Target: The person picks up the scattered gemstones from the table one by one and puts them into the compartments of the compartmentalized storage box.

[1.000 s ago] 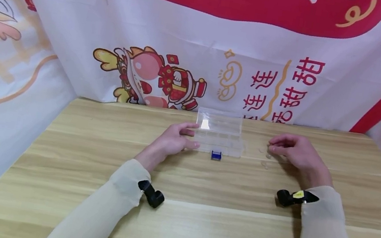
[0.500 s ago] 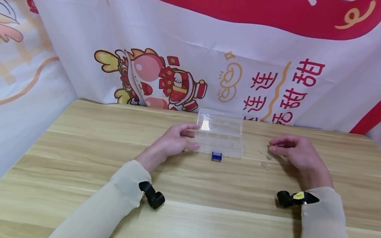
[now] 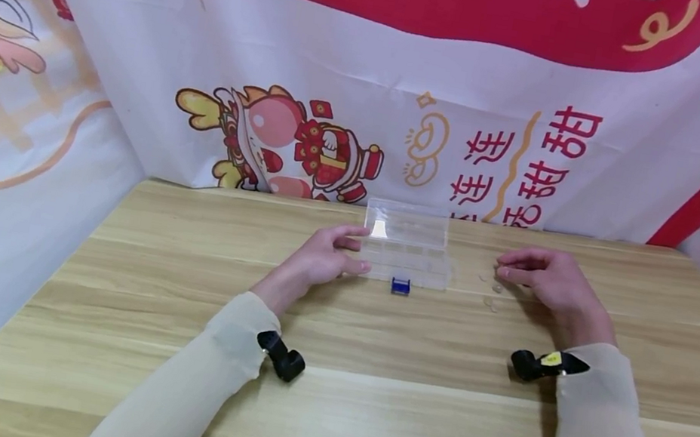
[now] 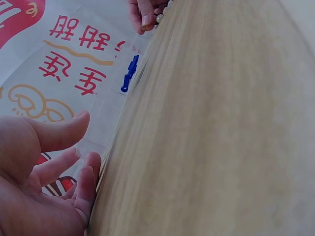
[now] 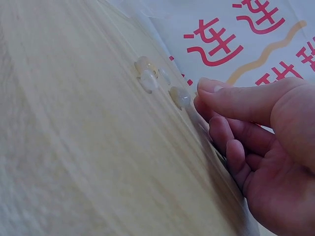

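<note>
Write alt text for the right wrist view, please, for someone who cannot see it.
A right hand, its thumb and fingers drawn together, is beside a few small, pale, translucent pebbles on a wood-grain tabletop; whether it pinches one is unclear. Behind is a white, red-lettered cloth.

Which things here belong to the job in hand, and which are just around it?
Likely in the job: open compartment box; its blue clip; small pale stones; left hand at the box; right hand by the stones.

Likely just around: wooden table; printed cloth; black wrist cameras.
</note>
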A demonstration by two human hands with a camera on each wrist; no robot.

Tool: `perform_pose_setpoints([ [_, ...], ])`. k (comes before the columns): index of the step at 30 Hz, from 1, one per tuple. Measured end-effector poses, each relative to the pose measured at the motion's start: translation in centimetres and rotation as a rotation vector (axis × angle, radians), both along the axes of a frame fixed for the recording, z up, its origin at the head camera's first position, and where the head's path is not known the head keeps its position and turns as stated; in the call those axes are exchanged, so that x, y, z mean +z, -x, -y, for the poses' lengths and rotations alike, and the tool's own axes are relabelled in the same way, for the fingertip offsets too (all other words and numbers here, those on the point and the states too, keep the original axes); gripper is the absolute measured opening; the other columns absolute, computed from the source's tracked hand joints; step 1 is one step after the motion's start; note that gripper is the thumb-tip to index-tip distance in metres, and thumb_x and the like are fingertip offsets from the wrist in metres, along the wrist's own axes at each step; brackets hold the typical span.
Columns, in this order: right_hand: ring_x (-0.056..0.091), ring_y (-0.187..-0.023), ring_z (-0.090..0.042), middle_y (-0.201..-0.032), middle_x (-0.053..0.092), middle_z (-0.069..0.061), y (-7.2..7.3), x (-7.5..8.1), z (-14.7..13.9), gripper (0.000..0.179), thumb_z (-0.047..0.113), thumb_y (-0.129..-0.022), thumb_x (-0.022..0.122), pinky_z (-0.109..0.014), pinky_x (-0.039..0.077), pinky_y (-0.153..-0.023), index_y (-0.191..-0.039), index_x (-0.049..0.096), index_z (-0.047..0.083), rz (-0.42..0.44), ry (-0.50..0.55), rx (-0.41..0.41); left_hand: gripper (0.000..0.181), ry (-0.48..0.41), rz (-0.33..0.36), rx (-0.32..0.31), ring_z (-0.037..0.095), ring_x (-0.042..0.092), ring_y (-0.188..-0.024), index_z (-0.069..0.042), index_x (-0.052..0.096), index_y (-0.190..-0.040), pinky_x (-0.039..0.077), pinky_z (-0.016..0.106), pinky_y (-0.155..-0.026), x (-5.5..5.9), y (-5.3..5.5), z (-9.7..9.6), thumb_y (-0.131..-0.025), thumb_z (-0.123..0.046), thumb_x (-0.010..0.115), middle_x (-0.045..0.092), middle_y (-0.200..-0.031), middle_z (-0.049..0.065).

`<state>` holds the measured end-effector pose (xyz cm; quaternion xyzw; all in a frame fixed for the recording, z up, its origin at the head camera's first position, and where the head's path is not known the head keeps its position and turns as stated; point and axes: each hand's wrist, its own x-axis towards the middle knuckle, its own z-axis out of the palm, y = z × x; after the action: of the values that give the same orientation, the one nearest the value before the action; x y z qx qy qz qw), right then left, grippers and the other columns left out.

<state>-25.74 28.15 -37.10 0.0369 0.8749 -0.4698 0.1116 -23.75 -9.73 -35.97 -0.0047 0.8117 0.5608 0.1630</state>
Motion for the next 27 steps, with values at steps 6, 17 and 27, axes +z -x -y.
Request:
perform_pose_setpoints([
  [6,0.042,-0.125,-0.018,-0.141,0.063,-0.005,-0.01,0.14,-0.17,0.051,0.039,-0.097,0.078,-0.036,0.032,-0.101,-0.138,0.068,0.011,0.001,0.006,0.004,0.065,0.001,-0.004,-0.004,0.028,0.053,-0.137,-0.030,0.057,-0.152,0.047,0.045,-0.115,0.04,0.09,-0.05,-0.093,-0.015,0.081,0.058,-0.148,0.006],
  [17,0.040,-0.122,-0.018,-0.139,0.060,-0.002,-0.20,0.25,-0.26,0.050,0.038,-0.098,0.077,-0.036,0.032,-0.099,-0.138,0.068,0.011,0.021,0.049,-0.013,0.065,0.004,-0.001,-0.001,0.028,0.053,-0.137,-0.031,0.057,-0.152,0.047,0.045,-0.115,0.22,0.20,-0.20,-0.093,-0.015,0.081,0.058,-0.147,0.005],
  [27,0.042,-0.125,-0.018,-0.145,0.061,-0.006,-0.09,0.07,-0.26,0.048,0.036,-0.099,0.077,-0.036,0.032,-0.100,-0.139,0.067,0.011,0.006,0.020,0.002,0.066,-0.004,0.003,-0.003,0.028,0.053,-0.136,-0.030,0.057,-0.152,0.049,0.043,-0.112,0.08,0.10,-0.03,-0.093,-0.015,0.081,0.058,-0.148,0.006],
])
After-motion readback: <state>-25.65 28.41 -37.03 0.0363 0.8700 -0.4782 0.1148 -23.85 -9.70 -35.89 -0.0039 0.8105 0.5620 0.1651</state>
